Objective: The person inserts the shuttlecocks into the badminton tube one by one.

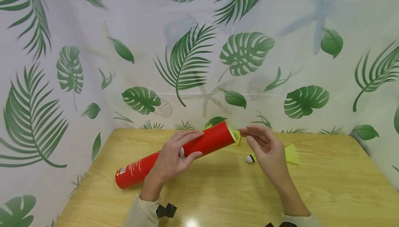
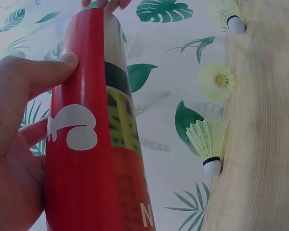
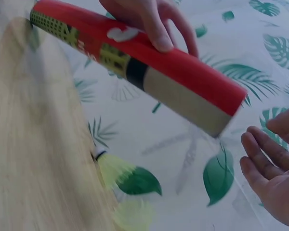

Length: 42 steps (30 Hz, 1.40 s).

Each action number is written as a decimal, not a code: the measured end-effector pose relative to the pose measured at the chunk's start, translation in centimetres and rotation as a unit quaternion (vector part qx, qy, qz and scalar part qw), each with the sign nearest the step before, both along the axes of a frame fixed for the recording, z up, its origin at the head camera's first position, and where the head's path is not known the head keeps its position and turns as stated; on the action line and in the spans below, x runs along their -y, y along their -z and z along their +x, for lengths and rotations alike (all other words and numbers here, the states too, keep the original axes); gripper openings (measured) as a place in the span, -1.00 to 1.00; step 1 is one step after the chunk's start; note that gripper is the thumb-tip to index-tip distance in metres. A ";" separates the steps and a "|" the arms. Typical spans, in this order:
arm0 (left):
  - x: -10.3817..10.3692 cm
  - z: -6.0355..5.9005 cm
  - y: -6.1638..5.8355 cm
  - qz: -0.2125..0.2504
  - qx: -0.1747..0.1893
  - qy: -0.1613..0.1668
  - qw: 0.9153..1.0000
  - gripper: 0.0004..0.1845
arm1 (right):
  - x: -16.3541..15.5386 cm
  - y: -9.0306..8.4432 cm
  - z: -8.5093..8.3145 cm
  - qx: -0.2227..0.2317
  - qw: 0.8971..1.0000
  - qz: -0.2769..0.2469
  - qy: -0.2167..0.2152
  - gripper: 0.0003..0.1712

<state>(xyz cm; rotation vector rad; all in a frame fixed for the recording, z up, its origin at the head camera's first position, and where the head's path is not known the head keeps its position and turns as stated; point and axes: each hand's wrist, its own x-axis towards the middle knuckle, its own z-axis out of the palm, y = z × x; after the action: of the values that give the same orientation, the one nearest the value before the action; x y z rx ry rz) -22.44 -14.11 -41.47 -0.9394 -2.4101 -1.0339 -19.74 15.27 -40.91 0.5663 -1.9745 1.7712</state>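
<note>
A red shuttlecock tube (image 1: 213, 140) is held tilted over the table, its pale-rimmed end raised toward the right. My left hand (image 1: 173, 156) grips it around the middle, with the thumb on the near side. Just off the raised end, my right hand (image 1: 269, 156) is held up with its fingers loosely bent and nothing in them. In the right wrist view, a gap shows between the right fingers (image 3: 262, 156) and the tube (image 3: 183, 79). Behind the right hand lies a yellow shuttlecock (image 1: 292, 153) with a white cork. The inside of the tube is hidden.
Two more yellow shuttlecocks, one standing skirt up (image 2: 209, 144) and one facing the camera (image 2: 216, 81), are near the table's back edge. The wooden table (image 1: 218, 192) meets a leaf-patterned cloth (image 1: 199, 64) at the back.
</note>
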 end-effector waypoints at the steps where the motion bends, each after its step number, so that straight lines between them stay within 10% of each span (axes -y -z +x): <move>1: 0.1 -0.1 0.0 0.001 0.002 -0.003 1.000 -0.45 | -0.5 0.1 -0.1 -0.002 1.000 0.005 0.011 -0.67; 13: 0.9 -0.6 0.0 0.004 0.005 -0.018 1.000 -0.45 | -5.4 2.7 -1.7 0.071 0.975 0.149 0.148 -0.66; 32: 1.7 -0.6 -0.2 0.016 0.016 -0.037 0.999 -0.42 | -6.9 5.7 -2.6 0.195 0.930 0.292 0.112 -0.68; 42: 1.8 -0.7 0.1 0.016 0.014 -0.030 0.999 -0.42 | -7.0 6.6 -2.8 0.204 0.927 0.292 0.114 -0.78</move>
<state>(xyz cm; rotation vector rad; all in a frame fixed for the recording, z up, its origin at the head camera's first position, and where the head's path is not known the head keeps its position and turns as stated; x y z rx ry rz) -23.12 -15.87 -41.55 -0.8431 -2.4202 -1.0678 -22.50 22.23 -47.46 0.1221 -2.7532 1.2099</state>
